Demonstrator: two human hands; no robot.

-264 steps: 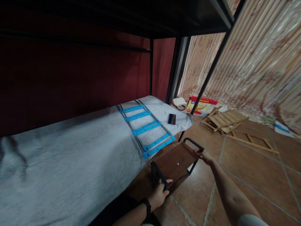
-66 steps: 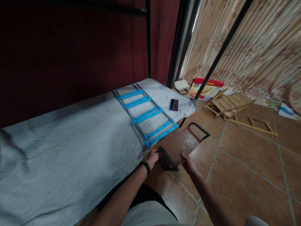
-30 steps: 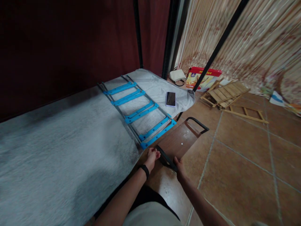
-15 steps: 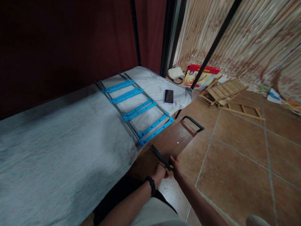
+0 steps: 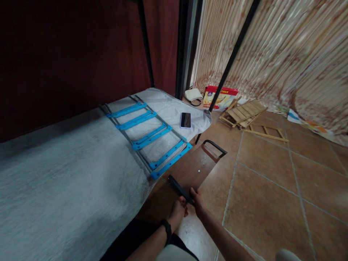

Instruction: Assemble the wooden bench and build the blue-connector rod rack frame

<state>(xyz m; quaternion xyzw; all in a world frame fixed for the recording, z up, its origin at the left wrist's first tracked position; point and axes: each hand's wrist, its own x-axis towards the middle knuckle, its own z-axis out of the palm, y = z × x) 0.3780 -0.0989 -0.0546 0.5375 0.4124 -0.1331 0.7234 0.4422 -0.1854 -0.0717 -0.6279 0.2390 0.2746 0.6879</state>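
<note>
A brown wood-look board (image 5: 194, 164) with a black frame piece at each end slants below the bed's edge. The far end carries a black U-shaped handle (image 5: 215, 148). Across the near end runs a black bar (image 5: 179, 189). My right hand (image 5: 198, 201) grips the near corner of the board where this bar ends, thumb on top. Just left of it, my left hand (image 5: 178, 208), with a dark band on its wrist, is closed against the underside of the bar. Whatever its fingers pinch is hidden.
On the bed's grey cover (image 5: 108, 170) lies a rack of blue crosspieces (image 5: 149, 139) on grey rods, beside a phone (image 5: 186, 120). Black poles (image 5: 235, 54) rise from the bed. Wooden slatted pieces (image 5: 246, 111), a red box (image 5: 220, 97) and a pale bag (image 5: 193, 95) are on the tiled floor.
The whole view has shifted a little, so things appear lower and further left. Both hands stay at the board's near end, with little change in their hold.
</note>
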